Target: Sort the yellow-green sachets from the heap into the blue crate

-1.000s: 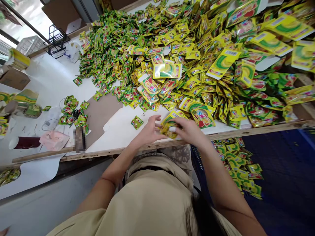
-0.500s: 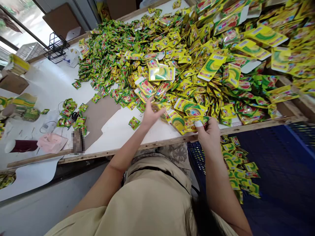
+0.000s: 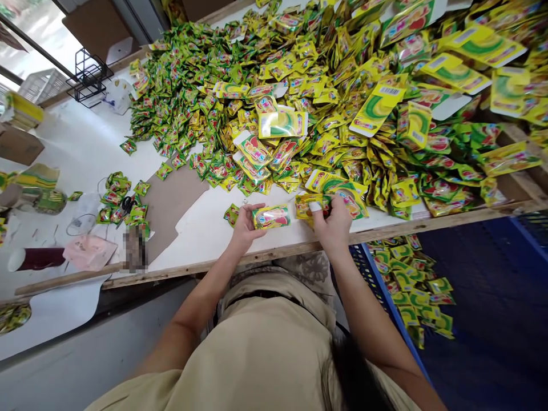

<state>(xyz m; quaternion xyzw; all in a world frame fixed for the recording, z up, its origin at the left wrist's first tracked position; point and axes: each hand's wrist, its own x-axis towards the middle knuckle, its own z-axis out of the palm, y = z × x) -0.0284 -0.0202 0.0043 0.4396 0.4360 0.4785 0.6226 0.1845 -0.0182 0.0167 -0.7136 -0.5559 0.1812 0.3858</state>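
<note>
My left hand point(image 3: 245, 229) grips one end of a small printed yellow carton point(image 3: 272, 217) between thumb and fingers, just above the table's front edge. Its other end points toward my right hand point(image 3: 334, 222), which pinches small yellow sachets point(image 3: 305, 206); how many it holds I cannot tell. Beyond the right hand lies another flat yellow-green carton point(image 3: 323, 181). Tucked behind my left fingertips is a single green sachet point(image 3: 231, 214).
A big heap of green and yellow sachets point(image 3: 192, 85) covers the back of the table. Flat cartons point(image 3: 379, 108) lie on it. To the left are brown cardboard point(image 3: 175, 191), scissors point(image 3: 127, 204) and a dark red cup point(image 3: 40, 258). A blue crate point(image 3: 479, 285) below right holds packs.
My left hand has drawn back from the heap's edge and now has a carton in its grip. My right hand has shifted left with its sachets, so the hands are closer together.
</note>
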